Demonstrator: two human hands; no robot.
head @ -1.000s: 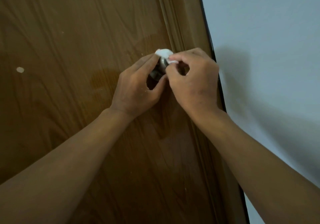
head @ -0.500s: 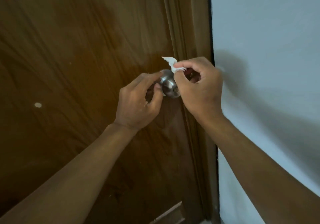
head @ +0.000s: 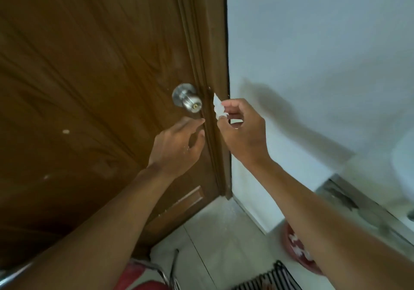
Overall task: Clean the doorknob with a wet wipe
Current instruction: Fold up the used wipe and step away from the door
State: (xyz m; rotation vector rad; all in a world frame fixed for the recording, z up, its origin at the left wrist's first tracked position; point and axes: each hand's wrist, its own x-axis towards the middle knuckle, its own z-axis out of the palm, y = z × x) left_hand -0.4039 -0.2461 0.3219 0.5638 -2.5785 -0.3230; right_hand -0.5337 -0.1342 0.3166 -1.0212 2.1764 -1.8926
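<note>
Hands off the doorknob (head: 187, 98) — right hand (head: 240, 130) pinches the wet wipe (head: 218, 108), left hand (head: 177, 144) loosely spread.

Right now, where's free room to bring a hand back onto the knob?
Doorknob is untouched, with bare door above and left of it. Below it hovers the left hand; to its right the right hand pinches the wet wipe at the door frame, so that side is crowded.

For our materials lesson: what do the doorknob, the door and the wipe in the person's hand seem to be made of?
Doorknob: apparently metal, brushed silver finish, with soft highlights and a brass-coloured centre.
Door: wood or wood-look veneer, brown with visible grain; which one is unclear.
Wipe: thin white non-woven or paper-like sheet, crumpled and pinched in the right hand.
</note>
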